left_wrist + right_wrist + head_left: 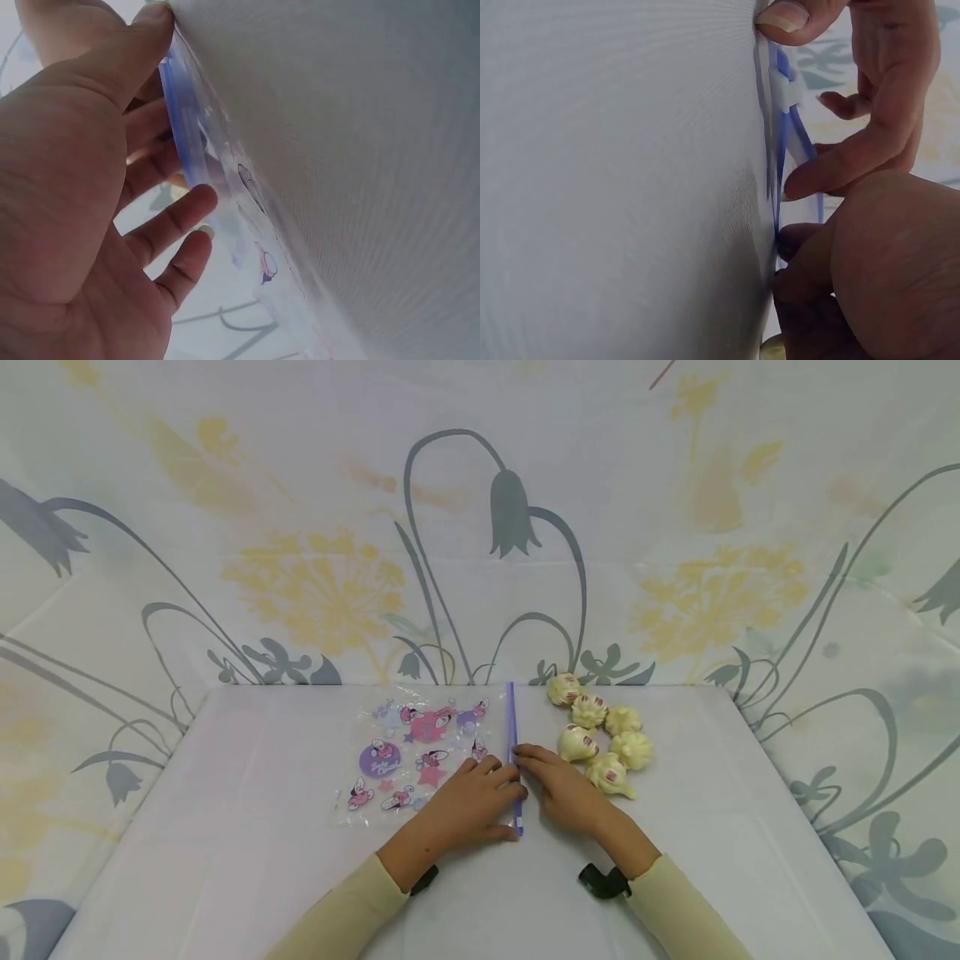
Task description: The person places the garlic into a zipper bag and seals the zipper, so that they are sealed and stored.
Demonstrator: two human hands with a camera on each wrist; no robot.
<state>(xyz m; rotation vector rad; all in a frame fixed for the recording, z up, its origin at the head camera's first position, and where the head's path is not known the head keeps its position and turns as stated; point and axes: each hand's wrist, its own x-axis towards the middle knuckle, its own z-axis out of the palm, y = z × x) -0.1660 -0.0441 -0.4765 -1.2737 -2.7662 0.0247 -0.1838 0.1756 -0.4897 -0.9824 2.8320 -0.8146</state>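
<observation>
Got clear zip bag (431, 727) lying flat mid worktop (735, 860), purple zip strip (512, 718) on its R edge. Got left hand (471, 800) over that edge: fingers apart, bent, thumb by near end of strip; can't tell if clamped. Got right hand (564, 789) at strip from other side: fingertips close together, prob. pinching bag at the strip.

Progress: would call it early. See white slider (784, 91) at near end w/ rails parted just past it in R wrist view, so prob. unzipped at least partway = done. Wouldn't call mouth spread wide yet = left. Can't see any contents in bag. Count six garlic bulbs (632, 749) in loose cluster just beside right hand, all outside bag.

Text/labels: see pink + purple cartoon print on bag, incl. script lettering on purple badge (380, 760) and more script near far L corner; too small to read w/ confidence. Can't ID any brand. Note reddish-purple marks on some bulbs; can't tell if print or skin colour.
</observation>
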